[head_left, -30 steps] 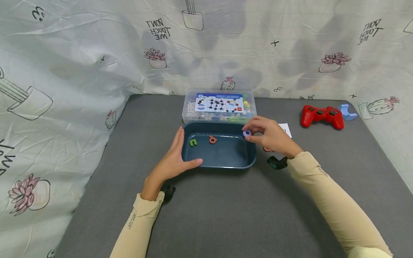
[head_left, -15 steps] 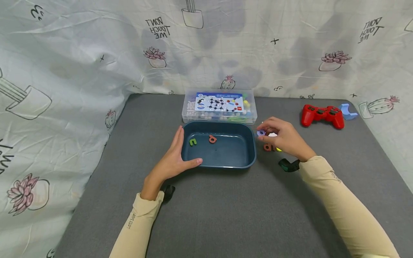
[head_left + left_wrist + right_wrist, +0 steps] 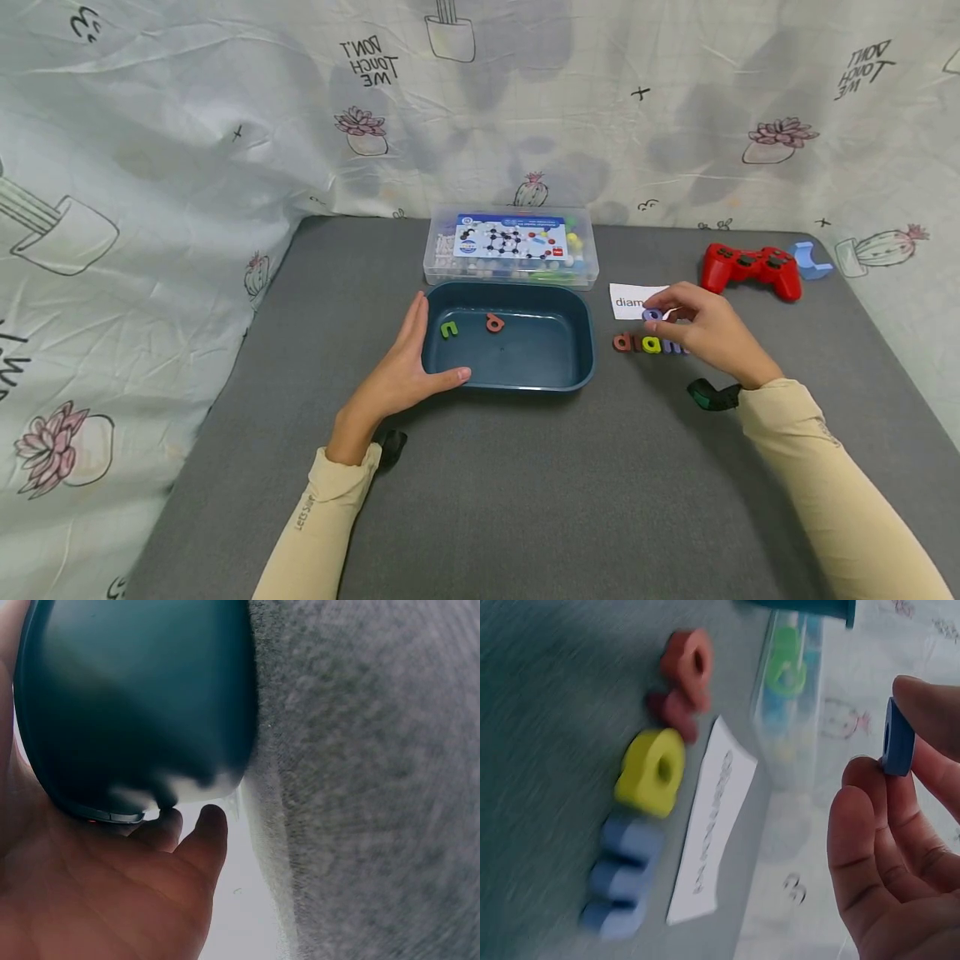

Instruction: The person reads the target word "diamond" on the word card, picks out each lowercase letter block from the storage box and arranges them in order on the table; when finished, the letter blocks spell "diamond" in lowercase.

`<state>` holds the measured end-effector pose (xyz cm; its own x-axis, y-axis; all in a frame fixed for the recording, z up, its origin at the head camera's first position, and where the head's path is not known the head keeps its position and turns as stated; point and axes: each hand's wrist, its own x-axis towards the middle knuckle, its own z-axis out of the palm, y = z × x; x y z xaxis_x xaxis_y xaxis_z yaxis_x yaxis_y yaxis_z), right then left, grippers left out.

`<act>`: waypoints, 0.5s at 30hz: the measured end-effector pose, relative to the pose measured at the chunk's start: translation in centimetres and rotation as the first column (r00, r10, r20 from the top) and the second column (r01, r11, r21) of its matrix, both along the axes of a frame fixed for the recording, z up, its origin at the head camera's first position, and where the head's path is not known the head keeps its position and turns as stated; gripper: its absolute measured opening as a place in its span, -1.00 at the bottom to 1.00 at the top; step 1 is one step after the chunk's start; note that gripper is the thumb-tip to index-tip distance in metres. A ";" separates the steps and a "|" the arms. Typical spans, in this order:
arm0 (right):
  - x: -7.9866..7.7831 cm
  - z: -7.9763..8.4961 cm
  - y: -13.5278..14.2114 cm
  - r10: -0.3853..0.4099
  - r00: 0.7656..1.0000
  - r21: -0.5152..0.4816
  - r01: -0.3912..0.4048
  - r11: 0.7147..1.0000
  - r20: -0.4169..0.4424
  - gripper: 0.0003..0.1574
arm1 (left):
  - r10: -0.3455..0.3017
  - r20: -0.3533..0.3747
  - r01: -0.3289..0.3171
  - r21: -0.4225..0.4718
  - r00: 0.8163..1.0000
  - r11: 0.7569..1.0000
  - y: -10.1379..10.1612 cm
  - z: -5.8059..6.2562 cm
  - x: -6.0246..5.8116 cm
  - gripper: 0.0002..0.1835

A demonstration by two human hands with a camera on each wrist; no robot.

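Note:
My right hand [image 3: 705, 329] pinches a purple ring-shaped toy letter [image 3: 898, 739], apparently an "o", between thumb and fingers, raised above the table. Below it lies a row of letters: an orange "d" [image 3: 621, 342], a dark red "i" [image 3: 676, 716], a yellow "a" [image 3: 651, 344] and a purple-blue "m" [image 3: 622, 877]. Behind the row is a white card [image 3: 626, 302], its print showing "diam" before my fingers cover it. My left hand [image 3: 401, 371] rests against the left end of a dark teal tray [image 3: 517, 360], fingers straight along the side, thumb at the front rim. Inside are a green "n" [image 3: 448, 330] and an orange letter [image 3: 494, 322].
Behind the tray stands a clear plastic box [image 3: 442, 262] of small coloured parts with a molecule-picture label. A red game controller [image 3: 752, 271] and a light blue plastic piece [image 3: 810, 260] lie at the back right. Patterned cloth [image 3: 480, 125] hangs beyond the grey table [image 3: 525, 500].
My right hand has carried the purple letter from over the tray's right end rightward to above the letter row, uncovering part of the card. My left hand and the tray have stayed put.

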<state>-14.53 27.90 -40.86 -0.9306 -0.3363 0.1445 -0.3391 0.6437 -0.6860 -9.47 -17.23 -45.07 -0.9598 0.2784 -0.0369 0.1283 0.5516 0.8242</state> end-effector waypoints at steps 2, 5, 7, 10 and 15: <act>0.2 -0.2 0.7 -0.019 1.000 0.012 0.019 1.000 -0.001 -0.68 | 0.000 0.001 0.000 -0.001 1.000 1.000 0.0 0.0 0.0 0.44; 0.6 -0.4 1.6 -0.060 0.998 0.025 0.060 0.998 0.009 -0.68 | 0.002 0.003 -0.002 -0.003 1.000 1.000 0.1 0.0 0.0 0.45; 0.7 -0.6 2.2 -0.079 0.997 0.037 0.078 0.996 0.018 -0.66 | 0.006 0.004 -0.006 -0.006 1.000 1.000 0.1 -0.1 -0.1 0.45; 0.9 -0.9 3.1 -0.099 0.994 0.055 0.097 0.994 0.036 -0.63 | 0.013 0.006 -0.013 -0.014 1.000 1.000 0.1 -0.1 -0.1 0.45; 1.2 -1.7 4.6 -0.116 0.992 0.081 0.112 0.990 0.050 -0.60 | 0.013 0.005 -0.013 -0.020 1.000 1.000 0.1 -0.1 -0.1 0.44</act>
